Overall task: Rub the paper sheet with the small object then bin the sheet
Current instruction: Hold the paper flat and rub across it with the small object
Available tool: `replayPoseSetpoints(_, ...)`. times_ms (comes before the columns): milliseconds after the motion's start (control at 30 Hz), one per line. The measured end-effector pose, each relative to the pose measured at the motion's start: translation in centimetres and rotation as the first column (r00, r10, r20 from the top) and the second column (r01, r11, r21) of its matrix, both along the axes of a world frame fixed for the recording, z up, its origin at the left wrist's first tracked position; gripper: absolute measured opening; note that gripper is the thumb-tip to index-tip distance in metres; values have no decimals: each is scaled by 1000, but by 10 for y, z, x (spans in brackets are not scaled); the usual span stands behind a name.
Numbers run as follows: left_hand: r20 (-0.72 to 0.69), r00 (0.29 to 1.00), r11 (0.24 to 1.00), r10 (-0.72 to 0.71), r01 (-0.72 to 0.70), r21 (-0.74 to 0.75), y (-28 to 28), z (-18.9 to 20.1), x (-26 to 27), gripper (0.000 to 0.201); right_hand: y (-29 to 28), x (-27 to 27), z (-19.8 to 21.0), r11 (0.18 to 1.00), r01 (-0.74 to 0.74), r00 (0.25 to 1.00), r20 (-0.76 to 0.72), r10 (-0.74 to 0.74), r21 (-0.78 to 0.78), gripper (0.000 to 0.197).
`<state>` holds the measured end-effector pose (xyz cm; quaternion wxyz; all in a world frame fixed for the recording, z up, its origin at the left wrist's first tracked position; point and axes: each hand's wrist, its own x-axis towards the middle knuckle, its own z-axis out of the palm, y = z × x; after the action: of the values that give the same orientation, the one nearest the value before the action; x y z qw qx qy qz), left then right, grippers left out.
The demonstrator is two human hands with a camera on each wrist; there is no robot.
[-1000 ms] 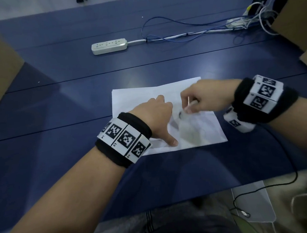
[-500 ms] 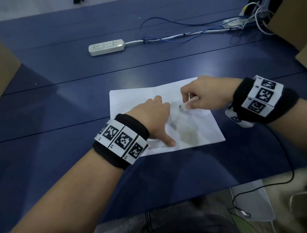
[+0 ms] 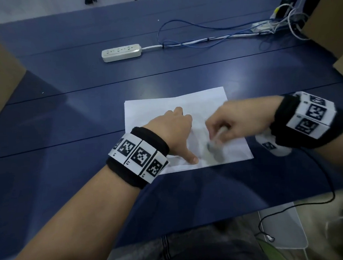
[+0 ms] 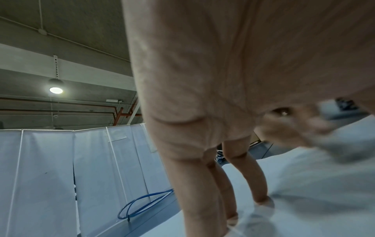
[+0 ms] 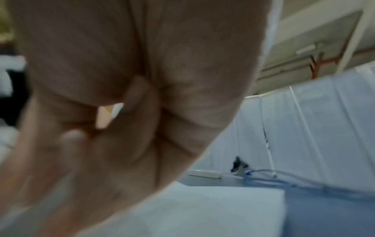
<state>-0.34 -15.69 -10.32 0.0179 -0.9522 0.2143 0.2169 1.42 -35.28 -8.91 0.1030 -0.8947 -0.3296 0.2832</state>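
Head view: blue table (image 3: 64, 117); left grip (image 3: 174, 129) flat on paper sheet (image 3: 155, 108), right grip (image 3: 233, 121) pinching small object (image 3: 217, 136).

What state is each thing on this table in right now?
Paper sheet: flat on the table, grey smudge near its front edge.
Small object: blurred, tip on the sheet.
Left hand: pressing the sheet down.
Right hand: gripping the small object.
Power strip: nothing plugged in.

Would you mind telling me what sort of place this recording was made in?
Probably a workshop or lab hall, not a home: a bare ceiling with pipes, white partition screens beyond the blue table, and a power strip with loose cables.
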Motion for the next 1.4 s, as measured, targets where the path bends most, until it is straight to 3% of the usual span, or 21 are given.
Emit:
replayPoseSetpoints(67,-4,1000,1000,2,-2,-2,0,0,0,86,3,-13,1,997,-66,985,-165,60,-31,4)
replayPoseSetpoints(100,-4,1000,1000,2,-2,0,0,0,0,86,3,-12,2,997,-69,986,-157,62,-37,4)
replayPoseSetpoints(233,-6,1000,1000,6,-6,6,-1,2,-1,83,3,18,0,988,148,976,170,-140,-36,15)
replayPoseSetpoints(300,-4,1000,1000,5,-5,3,-1,1,-1,84,0,22,0,983,183,959,224,-174,-22,17)
replayPoseSetpoints(467,3,1000,1000,3,-3,11,-2,0,-1,87,3,-8,6,996,-57,992,-119,49,-64,3)
replayPoseSetpoints(567,4,1000,1000,0,0,17,-3,1,-1,85,4,7,4,998,31,996,80,-26,-63,8)
replayPoseSetpoints(667,-2,1000,1000,-8,8,2,-2,1,0,87,1,22,3,979,202,946,268,-185,-38,17)
replayPoseSetpoints(733,-4,1000,1000,-22,22,-3,-2,1,0,89,-1,16,2,990,138,970,207,-130,-22,12)
replayPoseSetpoints(867,-13,1000,1000,-19,19,-13,-1,0,0,91,5,-9,0,998,-61,995,-80,59,-29,8)
replayPoseSetpoints(1000,-21,1000,1000,-9,9,-16,-2,1,1,89,3,21,0,995,100,979,183,-92,-31,16)
replayPoseSetpoints(1067,-20,1000,1000,-8,8,-12,-3,1,1,90,-1,28,-1,988,155,960,241,-144,-26,18)
replayPoseSetpoints(1167,-21,1000,1000,-5,5,-16,-3,1,1,91,-2,7,0,1000,5,1000,22,-4,-15,6)
replayPoseSetpoints(1233,-20,1000,1000,-5,5,-17,-3,1,0,92,-1,-7,0,997,-65,986,-159,59,-35,5)
replayPoseSetpoints(1267,-20,1000,1000,-4,4,-18,-3,1,0,92,-2,-7,0,997,-63,984,-171,56,-41,7)
replayPoseSetpoints(1400,-28,1000,1000,5,-6,-16,-4,2,1,89,-5,22,0,989,138,980,149,-130,-44,15)
